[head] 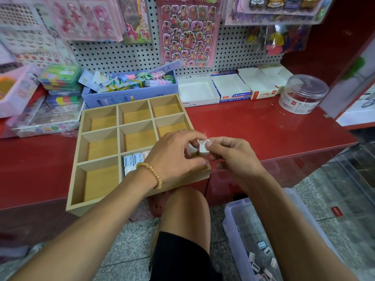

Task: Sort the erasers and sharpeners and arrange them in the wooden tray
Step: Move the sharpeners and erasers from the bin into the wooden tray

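A wooden tray (97, 199) with several compartments lies on the red counter, its near edge hanging over the counter's front. Small pale blue and pink sharpeners (133, 160) sit in its near middle compartment; the other visible compartments hold nothing. My left hand (174, 157) hovers over the tray's near right corner and pinches a small white piece (192, 148). My right hand (233, 157) is just beside it and pinches a white sharpener (204, 148) between thumb and fingers. The two hands almost touch.
A clear plastic bin (239, 226) with several small sharpeners stands on the floor at lower right. Behind the tray are a purple box of trinkets (129, 92), open white cartons (198, 92) and a clear round tub (302, 94). A pegboard with sticker sheets rises behind.
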Motion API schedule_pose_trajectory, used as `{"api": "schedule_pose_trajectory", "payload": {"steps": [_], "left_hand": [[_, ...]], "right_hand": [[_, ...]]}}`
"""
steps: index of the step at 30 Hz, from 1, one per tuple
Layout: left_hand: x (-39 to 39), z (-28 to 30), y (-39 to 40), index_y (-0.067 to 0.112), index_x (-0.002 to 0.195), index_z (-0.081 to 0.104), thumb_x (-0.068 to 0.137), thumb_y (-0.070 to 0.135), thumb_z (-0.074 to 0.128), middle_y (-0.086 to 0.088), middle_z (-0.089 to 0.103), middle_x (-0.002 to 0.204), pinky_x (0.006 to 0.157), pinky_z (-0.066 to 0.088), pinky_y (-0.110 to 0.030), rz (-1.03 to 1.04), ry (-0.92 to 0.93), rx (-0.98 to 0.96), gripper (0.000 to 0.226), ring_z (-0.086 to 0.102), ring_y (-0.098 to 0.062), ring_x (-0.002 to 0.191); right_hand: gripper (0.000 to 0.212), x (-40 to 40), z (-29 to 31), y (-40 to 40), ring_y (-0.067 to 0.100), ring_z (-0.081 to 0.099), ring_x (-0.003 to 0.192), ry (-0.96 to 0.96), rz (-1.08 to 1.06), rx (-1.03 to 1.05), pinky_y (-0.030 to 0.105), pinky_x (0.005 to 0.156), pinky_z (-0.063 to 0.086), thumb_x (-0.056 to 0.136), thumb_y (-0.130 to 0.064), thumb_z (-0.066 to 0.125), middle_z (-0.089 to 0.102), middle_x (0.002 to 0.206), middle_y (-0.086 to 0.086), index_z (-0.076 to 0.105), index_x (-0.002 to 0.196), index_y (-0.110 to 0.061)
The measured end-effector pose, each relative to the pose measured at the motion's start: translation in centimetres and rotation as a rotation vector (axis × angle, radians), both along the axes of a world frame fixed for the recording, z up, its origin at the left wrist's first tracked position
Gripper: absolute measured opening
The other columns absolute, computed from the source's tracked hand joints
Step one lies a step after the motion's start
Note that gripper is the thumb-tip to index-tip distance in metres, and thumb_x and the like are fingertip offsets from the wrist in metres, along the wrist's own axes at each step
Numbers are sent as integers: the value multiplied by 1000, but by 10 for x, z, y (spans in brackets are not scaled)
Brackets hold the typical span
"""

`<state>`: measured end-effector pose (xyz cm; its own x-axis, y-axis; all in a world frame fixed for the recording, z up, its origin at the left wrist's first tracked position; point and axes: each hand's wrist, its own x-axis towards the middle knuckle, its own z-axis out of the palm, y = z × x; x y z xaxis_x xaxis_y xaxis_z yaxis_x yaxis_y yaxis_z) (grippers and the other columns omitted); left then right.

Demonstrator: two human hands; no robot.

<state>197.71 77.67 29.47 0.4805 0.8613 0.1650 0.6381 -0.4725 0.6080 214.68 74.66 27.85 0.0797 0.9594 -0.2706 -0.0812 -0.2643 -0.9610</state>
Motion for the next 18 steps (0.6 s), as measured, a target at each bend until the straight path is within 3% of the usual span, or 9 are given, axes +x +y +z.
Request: {"api": "schedule_pose_trajectory", "payload": {"steps": [3, 7, 14, 18], "left_hand": [[0, -1, -1, 26, 94, 69, 73, 27, 81, 10, 65, 83, 70, 54, -37, 42, -39, 63, 24, 62, -6, 66], [-1, 1, -5, 27, 103, 63, 69, 37, 77, 11, 63, 73, 66, 55, -33, 38, -87, 13, 37, 63, -6, 64], [-3, 3, -1, 24, 92, 68, 68, 21, 78, 10, 63, 67, 66, 55, -38, 116, -73, 9, 26, 63, -7, 63], [-5, 3, 0, 26, 93, 67, 70, 25, 79, 12, 63, 68, 68, 55, -38, 136, 1, 31, 26, 62, -9, 68]], "right_hand": [[10, -5, 2, 0, 13, 52, 57, 3, 32, 5, 22, 54, 43, 92, -11, 69, 60, 67, 12, 74, 94, -2], [7, -7, 6, -1, 11, 56, 58, -37, 69, 23, 21, 55, 46, 92, -8, 68, 66, 65, 7, 75, 92, -6], [7, -15, 12, -2, 9, 57, 53, -82, 29, 60, 22, 51, 49, 88, -8, 73, 66, 58, 2, 68, 88, -3], [8, -20, 12, 2, 10, 54, 48, -126, 24, 68, 25, 50, 46, 90, -6, 71, 63, 53, 3, 67, 85, -1]]}}
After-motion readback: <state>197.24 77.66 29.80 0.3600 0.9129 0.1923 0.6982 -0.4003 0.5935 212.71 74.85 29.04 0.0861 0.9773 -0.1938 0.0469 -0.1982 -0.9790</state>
